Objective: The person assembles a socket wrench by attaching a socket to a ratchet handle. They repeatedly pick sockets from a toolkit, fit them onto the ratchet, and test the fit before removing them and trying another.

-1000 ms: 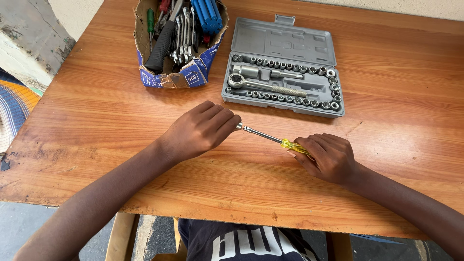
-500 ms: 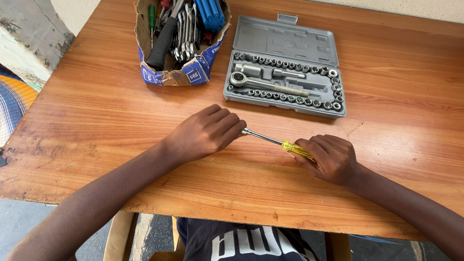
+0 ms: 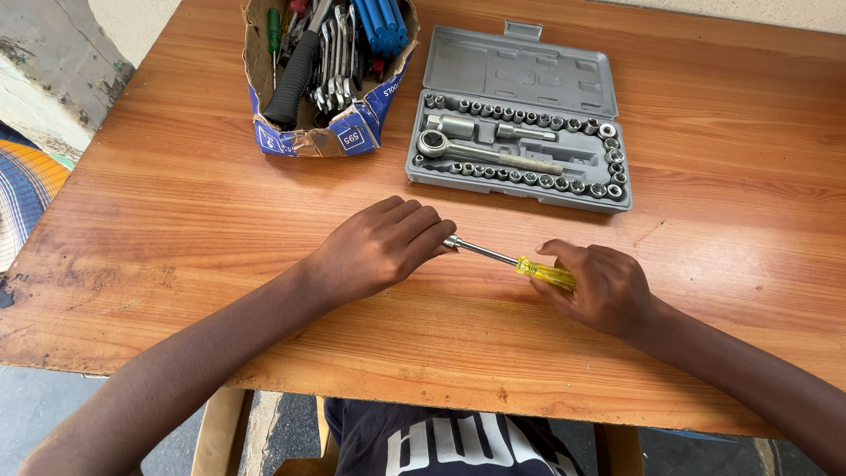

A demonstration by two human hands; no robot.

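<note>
I look down on a reddish-brown wooden worktop (image 3: pixel 176 220) with a pale wall corner and a striped cloth at its left edge. My right hand (image 3: pixel 599 286) is curled around the translucent yellow handle of a slim screwdriver-style driver with a steel shaft (image 3: pixel 511 260), which lies nearly flat, just above the wood, near the middle of the worktop. The shaft runs up and to the left from that hand to my left hand (image 3: pixel 379 247), whose fingers are pressed together and bent over the metal tip; I cannot tell whether they pinch the tip or only rest against it.

Beyond the hands, toward the far edge, an open grey plastic socket-set case (image 3: pixel 520 123) lies flat, lid folded back, with rows of small chrome sockets along its top and bottom and a ratchet handle in the middle tray. Just to its left stands a torn blue and brown cardboard box (image 3: pixel 330 137) crammed with spanners, a black-gripped tool, a green-handled screwdriver and blue-handled tools. Case and box are near each other but apart from the hands.
</note>
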